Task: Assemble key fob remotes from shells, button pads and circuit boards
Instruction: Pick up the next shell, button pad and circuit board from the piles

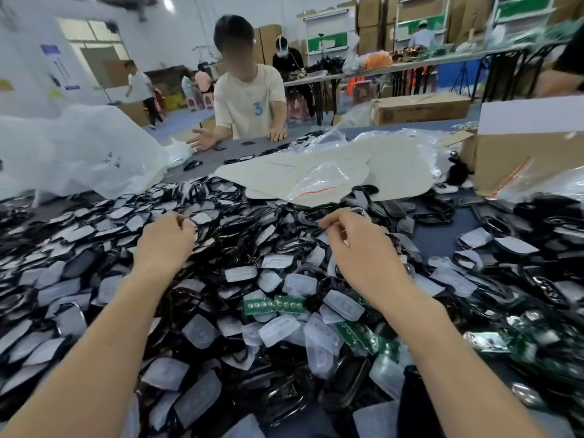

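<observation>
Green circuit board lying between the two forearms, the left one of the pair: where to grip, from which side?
Pinch the green circuit board across its long edges, straight down from above. It lies nearly flat, contact dots up, atop the pile. A second board abuts its right end, so a sideways approach would likely snag.

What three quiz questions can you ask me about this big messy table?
1. True or false: the circuit boards are red.
2. What stands at the far right of the table? A cardboard box, B bucket, C lamp.
3. Fill in: the left hand and right hand are above a pile of black ___.
Key: 1 false, they are green. 2 A. 3 shells.
</observation>
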Tool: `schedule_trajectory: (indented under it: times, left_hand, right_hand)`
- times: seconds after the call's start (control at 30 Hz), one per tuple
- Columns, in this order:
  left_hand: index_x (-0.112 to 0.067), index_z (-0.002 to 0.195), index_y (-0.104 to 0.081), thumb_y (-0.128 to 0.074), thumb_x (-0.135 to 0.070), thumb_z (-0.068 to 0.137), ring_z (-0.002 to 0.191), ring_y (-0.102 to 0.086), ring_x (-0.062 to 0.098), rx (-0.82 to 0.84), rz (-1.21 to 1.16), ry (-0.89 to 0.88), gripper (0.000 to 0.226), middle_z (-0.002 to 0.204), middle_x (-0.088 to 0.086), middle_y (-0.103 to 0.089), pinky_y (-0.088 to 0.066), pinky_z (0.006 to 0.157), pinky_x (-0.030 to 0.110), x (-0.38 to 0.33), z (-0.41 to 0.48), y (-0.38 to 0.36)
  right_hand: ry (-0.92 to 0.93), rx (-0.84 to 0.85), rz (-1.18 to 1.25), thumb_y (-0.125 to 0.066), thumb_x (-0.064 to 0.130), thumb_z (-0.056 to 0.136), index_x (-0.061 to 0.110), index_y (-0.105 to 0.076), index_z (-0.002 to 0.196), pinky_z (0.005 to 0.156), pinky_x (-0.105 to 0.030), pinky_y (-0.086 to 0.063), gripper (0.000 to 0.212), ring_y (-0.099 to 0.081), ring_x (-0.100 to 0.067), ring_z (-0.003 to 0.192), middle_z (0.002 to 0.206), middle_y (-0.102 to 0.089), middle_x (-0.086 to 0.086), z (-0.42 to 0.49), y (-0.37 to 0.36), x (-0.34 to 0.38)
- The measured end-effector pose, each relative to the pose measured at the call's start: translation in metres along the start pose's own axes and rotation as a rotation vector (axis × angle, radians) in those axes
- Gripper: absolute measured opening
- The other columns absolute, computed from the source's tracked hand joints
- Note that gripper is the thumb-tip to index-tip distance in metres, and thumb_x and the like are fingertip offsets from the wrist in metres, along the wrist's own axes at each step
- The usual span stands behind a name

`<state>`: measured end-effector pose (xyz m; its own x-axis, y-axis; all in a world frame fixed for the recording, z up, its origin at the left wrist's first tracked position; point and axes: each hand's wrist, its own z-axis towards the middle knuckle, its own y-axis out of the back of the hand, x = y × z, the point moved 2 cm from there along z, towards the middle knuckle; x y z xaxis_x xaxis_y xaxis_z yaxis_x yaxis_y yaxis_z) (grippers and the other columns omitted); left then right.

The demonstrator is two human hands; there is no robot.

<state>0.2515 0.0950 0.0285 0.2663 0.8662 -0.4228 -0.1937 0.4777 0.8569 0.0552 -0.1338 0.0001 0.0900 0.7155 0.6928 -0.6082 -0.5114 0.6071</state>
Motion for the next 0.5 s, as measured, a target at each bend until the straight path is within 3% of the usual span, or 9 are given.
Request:
schedule_trajectory:
  times: [0.1,0.23,0.37,0.5]
  left_hand:
    - [-0.013,0.099,-0.063,-0.049,-0.027,0.101,0.087,-0.056,0.033,0.045,0.114,0.053,0.02,0.105,0.019,-0.066,-0.045,0.078,0.039,0.025,0.019,0.004]
    - [-0.011,0.115,-0.065,-0.056,-0.037,0.1,0.107,-0.06,0.036,0.168,0.221,0.059,0.031,0.118,0.018,-0.061,-0.046,0.09,0.042,0.034,0.025,-0.004]
    - [-0.017,0.123,-0.062,-0.058,-0.039,0.099,0.116,-0.057,0.034,0.185,0.273,0.021,0.033,0.125,0.014,-0.063,-0.042,0.086,0.04,0.035,0.026,-0.007]
    - [-0.018,0.115,-0.064,-0.062,-0.04,0.096,0.112,-0.057,0.034,0.202,0.251,0.01,0.029,0.121,0.013,-0.064,-0.04,0.082,0.038,0.035,0.027,-0.007]
  right_hand:
    - [0.0,0.025,0.014,-0.042,0.024,0.105,0.029,-0.06,0.109,0.077,-0.035,-0.053,0.019,-0.059,-0.003,0.087,0.105,-0.064,0.012,-0.001,-0.006,0.001]
    - [0.019,0.055,-0.012,-0.041,0.023,0.106,0.028,-0.061,0.111,0.08,-0.033,-0.051,0.021,-0.058,-0.009,0.093,0.106,-0.064,0.011,-0.002,-0.012,0.001]
    - [0.023,0.044,-0.007,-0.042,0.024,0.105,0.028,-0.061,0.11,0.078,-0.032,-0.05,0.02,-0.058,-0.007,0.089,0.102,-0.064,0.014,-0.003,-0.013,-0.001]
    - [0.015,0.037,0.018,-0.042,0.024,0.106,0.029,-0.061,0.109,0.075,-0.032,-0.052,0.02,-0.059,-0.003,0.085,0.099,-0.064,0.015,-0.003,-0.01,-0.001]
